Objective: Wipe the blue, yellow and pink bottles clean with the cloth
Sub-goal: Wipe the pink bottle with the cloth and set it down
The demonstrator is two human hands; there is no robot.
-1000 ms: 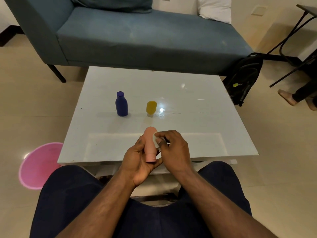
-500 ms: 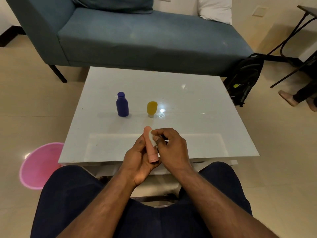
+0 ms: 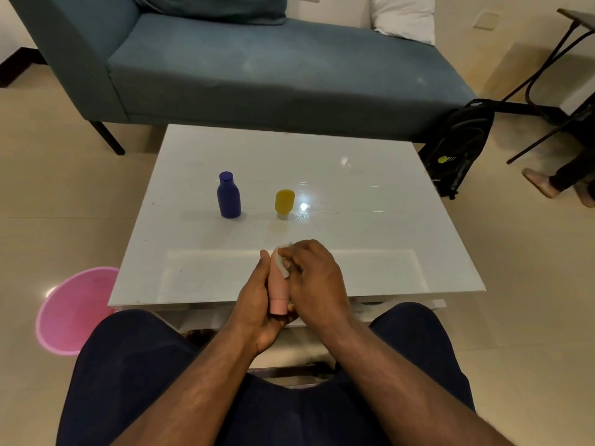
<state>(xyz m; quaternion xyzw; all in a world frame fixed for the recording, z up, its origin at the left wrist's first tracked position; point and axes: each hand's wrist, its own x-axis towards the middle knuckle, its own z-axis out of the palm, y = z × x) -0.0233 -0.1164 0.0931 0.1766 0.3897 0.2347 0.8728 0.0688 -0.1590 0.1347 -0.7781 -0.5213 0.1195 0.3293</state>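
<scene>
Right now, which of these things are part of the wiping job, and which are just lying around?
Part of the job:
- pink bottle, gripped by the left hand
- cloth, pinched against it by the right hand
- blue bottle and yellow bottle, standing on the white table

Just lying about:
- pink bin
- black backpack
- blue sofa
- white pillow

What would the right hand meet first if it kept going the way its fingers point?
The right hand points left; its fingers press the cloth against the pink bottle, so that bottle stops it at once, with the left hand behind.
</scene>
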